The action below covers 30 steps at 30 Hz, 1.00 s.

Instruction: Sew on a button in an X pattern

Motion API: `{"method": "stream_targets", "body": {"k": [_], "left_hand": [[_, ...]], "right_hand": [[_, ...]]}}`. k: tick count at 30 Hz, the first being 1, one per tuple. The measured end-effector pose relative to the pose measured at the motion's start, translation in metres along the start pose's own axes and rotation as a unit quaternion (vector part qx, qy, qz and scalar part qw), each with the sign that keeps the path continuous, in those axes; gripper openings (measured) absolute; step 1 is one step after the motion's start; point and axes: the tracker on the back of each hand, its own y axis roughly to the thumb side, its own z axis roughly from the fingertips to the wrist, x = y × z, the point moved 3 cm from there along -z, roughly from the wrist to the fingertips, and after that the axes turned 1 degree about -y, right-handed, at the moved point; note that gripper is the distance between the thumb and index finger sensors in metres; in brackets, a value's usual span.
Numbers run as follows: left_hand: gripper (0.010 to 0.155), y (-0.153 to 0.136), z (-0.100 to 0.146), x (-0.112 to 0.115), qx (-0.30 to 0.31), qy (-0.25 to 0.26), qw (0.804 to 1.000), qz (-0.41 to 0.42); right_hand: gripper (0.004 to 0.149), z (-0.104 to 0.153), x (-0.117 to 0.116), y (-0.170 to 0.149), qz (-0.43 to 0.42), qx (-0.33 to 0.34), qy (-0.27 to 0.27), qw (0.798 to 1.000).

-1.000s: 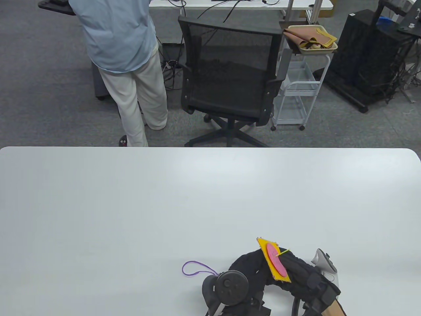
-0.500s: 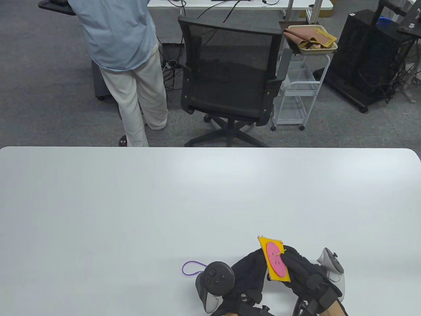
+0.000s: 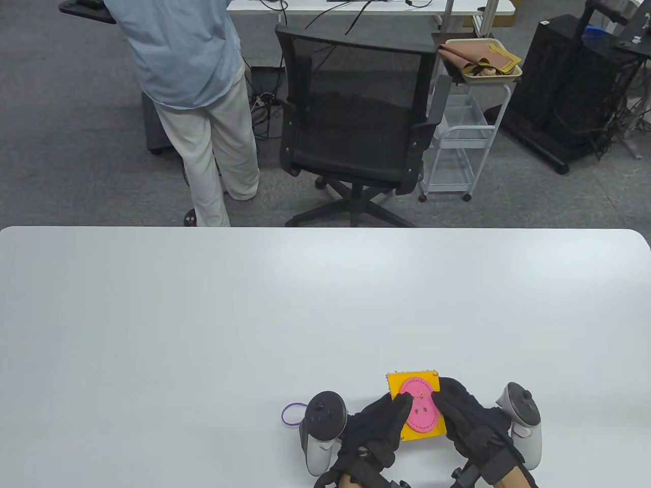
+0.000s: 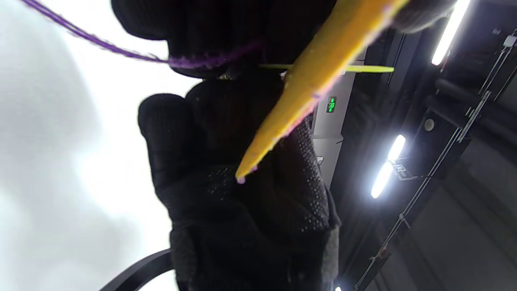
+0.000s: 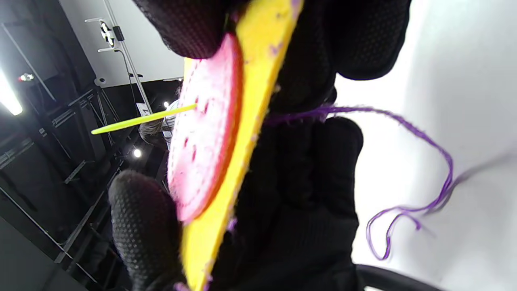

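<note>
I've got both hands, left (image 3: 379,427) and right (image 3: 465,419), gripping the yellow pad (image 3: 414,409) at the table's (image 3: 203,315) six o'clock, needle (image 5: 141,119) through the pink button (image 3: 421,410), purple thread (image 5: 408,173) trailing.

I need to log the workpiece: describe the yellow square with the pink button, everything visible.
The yellow square looks like a stiff felt or foam pad with a round pink button on its face; the button has a stitched rim and small holes. It is held above the table, face up, between the left hand and right hand. A yellow-green needle pokes out through a button hole, and purple thread trails from the back.
</note>
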Motion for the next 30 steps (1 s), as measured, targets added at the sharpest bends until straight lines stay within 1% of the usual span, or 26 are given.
{"method": "stream_targets", "body": {"k": [4,10,13,17,19,22,24,28,30], "left_hand": [[0.057,-0.003,-0.002,0.000,-0.005,0.002,1.000,-0.001],[0.054,-0.003,-0.002,-0.002,-0.003,0.017,1.000,-0.010],[0.053,-0.004,-0.002,-0.001,-0.009,0.024,1.000,-0.015],[0.053,-0.006,-0.003,0.000,-0.012,0.026,0.999,-0.027],[0.053,-0.006,-0.003,0.000,-0.014,0.033,0.999,-0.032],[0.053,-0.006,-0.003,-0.001,-0.014,0.040,0.998,-0.035],[0.054,-0.006,-0.003,-0.001,-0.015,0.043,0.998,-0.035],[0.054,-0.006,-0.003,0.000,-0.014,0.043,0.998,-0.042],[0.054,-0.005,-0.003,0.001,-0.012,0.046,0.998,-0.048]], "right_hand": [[0.041,0.003,0.004,0.005,0.044,0.009,-0.026,0.999],[0.041,0.006,0.006,0.010,0.080,0.014,-0.054,0.995],[0.045,0.007,0.007,0.010,0.095,0.014,-0.062,0.993],[0.055,0.008,0.006,0.011,0.096,0.020,-0.066,0.993],[0.060,0.011,0.006,0.015,0.112,0.033,-0.085,0.989],[0.060,0.015,0.004,0.024,0.155,0.081,-0.120,0.977],[0.059,0.017,0.001,0.028,0.178,0.098,-0.116,0.972],[0.054,0.016,-0.008,0.028,0.202,0.105,-0.101,0.969],[0.052,0.016,-0.012,0.028,0.232,0.107,-0.098,0.962]]}}
